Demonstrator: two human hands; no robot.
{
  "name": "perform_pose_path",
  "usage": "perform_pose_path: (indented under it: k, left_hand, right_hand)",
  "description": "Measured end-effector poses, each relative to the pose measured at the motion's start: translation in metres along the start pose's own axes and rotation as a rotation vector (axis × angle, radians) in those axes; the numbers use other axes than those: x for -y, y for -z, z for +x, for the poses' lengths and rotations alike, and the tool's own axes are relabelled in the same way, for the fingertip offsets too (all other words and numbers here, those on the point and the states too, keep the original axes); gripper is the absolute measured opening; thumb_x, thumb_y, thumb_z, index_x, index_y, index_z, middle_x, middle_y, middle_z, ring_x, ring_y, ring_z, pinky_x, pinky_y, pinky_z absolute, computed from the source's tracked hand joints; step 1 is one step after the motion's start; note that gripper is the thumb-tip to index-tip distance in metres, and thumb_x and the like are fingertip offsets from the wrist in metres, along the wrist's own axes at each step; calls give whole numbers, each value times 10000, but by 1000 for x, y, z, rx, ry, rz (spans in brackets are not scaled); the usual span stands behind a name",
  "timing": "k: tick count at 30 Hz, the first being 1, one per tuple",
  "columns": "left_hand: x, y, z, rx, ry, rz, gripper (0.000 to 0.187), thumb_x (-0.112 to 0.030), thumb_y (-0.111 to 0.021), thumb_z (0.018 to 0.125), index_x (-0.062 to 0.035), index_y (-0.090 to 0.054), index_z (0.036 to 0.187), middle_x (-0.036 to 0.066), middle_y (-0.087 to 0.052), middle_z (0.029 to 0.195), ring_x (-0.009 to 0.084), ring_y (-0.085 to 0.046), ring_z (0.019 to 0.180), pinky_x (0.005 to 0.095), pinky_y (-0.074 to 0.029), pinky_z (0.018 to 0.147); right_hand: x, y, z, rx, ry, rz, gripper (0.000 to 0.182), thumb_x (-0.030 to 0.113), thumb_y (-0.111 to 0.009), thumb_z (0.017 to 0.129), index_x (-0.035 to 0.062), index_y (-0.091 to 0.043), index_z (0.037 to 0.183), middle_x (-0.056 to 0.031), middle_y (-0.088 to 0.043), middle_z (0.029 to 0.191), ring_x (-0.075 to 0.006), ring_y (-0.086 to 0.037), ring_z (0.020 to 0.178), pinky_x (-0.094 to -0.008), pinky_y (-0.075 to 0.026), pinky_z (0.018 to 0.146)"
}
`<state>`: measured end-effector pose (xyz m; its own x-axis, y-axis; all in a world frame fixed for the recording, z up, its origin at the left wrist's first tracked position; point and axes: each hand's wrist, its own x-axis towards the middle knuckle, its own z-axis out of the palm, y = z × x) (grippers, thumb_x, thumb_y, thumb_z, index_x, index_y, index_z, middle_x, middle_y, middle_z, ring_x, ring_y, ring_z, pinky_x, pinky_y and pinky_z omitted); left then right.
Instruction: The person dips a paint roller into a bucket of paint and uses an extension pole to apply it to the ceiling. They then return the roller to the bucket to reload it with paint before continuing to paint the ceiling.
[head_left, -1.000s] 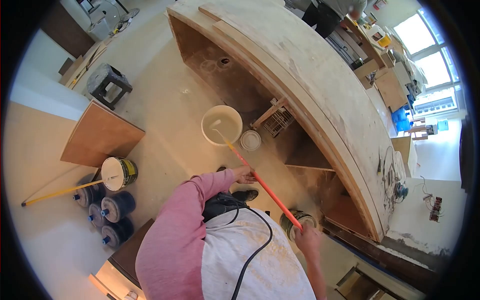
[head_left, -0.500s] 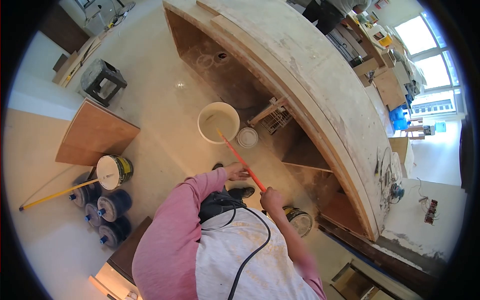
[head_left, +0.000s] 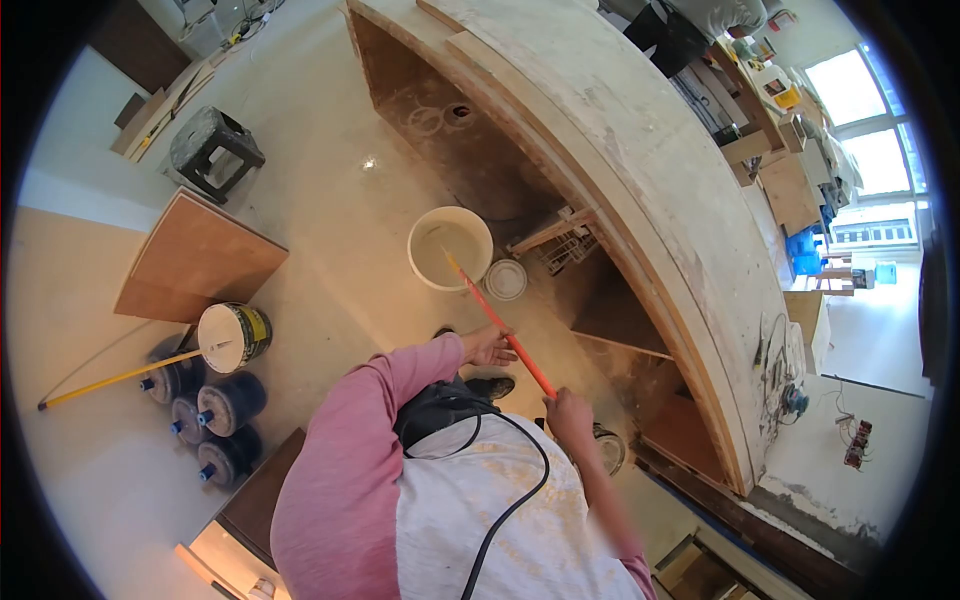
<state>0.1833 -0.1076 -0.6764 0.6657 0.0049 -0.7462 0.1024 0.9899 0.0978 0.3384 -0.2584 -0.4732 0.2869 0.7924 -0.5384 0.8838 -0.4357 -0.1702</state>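
A red pole (head_left: pixel 520 352) slants from my hands down into a round white bucket (head_left: pixel 482 243), its yellowish lower end in the cloudy liquid. My right hand (head_left: pixel 570 415) is wrapped around the pole's upper end near my waist. Farther down the shaft, my left hand (head_left: pixel 488 346) holds the pole loosely, thumb side against it and some fingers partly extended. A small round white lid or tub (head_left: pixel 506 280) sits on the floor beside the bucket.
A long curved counter (head_left: pixel 620 150) with open compartments runs along the right. On the left are a black stool (head_left: pixel 213 150), leaning boards (head_left: pixel 197 257), a paint bucket (head_left: pixel 232 337) and several water bottles (head_left: pixel 231 403). A person (head_left: pixel 672 32) stands beyond the counter.
The view has shifted slightly, so the bucket and counter appear farther right. Both hands remain at the pole, and the left hand's fingers look more extended.
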Motion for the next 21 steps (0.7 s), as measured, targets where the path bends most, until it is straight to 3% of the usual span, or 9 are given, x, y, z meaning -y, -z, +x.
perform_pose_path:
  k: [1, 4, 10, 13, 16, 21]
  left_hand:
    - [-2, 0, 0, -30, -41, 14, 411, -385, -585, 928, -81, -561, 1204, 122, -598, 1226, 285, -621, 1085, 421, -483, 968]
    - [-12, -1, -1, -95, 89, -81, 430, -405, -573, 934, -79, -557, 1215, 135, -594, 1229, 309, -615, 1103, 422, -482, 964]
    - [-13, 6, -16, 279, 202, -82, 645, -481, -557, 914, 8, -480, 1328, 155, -573, 1277, 320, -595, 1154, 437, -465, 997]
    - [-16, 5, -10, 115, 82, -52, 568, -443, -550, 939, 6, -523, 1285, 169, -582, 1283, 342, -587, 1170, 448, -467, 1014]
    - [-23, 5, -5, -2, 111, -136, 570, -432, -542, 947, 18, -525, 1296, 175, -573, 1312, 339, -585, 1177, 450, -469, 1011]
    - [-27, 2, -29, 316, 188, -43, 664, -526, -536, 919, 6, -507, 1315, 160, -558, 1324, 326, -587, 1176, 440, -440, 1031]
  right_hand:
    - [5, -11, 16, -10, 14, 4, 338, 329, -645, 886, -2, -629, 822, -243, -651, 721, -432, -650, 704, -529, -511, 653]
    - [4, -23, 24, -37, 62, -14, 325, 312, -656, 881, -6, -628, 820, -243, -650, 710, -429, -654, 691, -516, -517, 640]
    - [-8, 11, -8, -17, 14, 28, 357, 348, -644, 879, -3, -633, 813, -244, -653, 733, -438, -643, 705, -518, -515, 679]
    - [-3, -3, 12, -49, 34, 21, 347, 338, -647, 878, -2, -630, 811, -239, -650, 725, -437, -643, 707, -519, -512, 683]
    - [5, -24, 33, -77, 61, 26, 339, 330, -644, 882, 2, -619, 801, -231, -647, 716, -437, -641, 705, -518, -510, 677]
    - [2, 16, -1, -33, 48, -5, 333, 325, -634, 890, 6, -615, 796, -226, -643, 700, -432, -643, 697, -516, -511, 654]
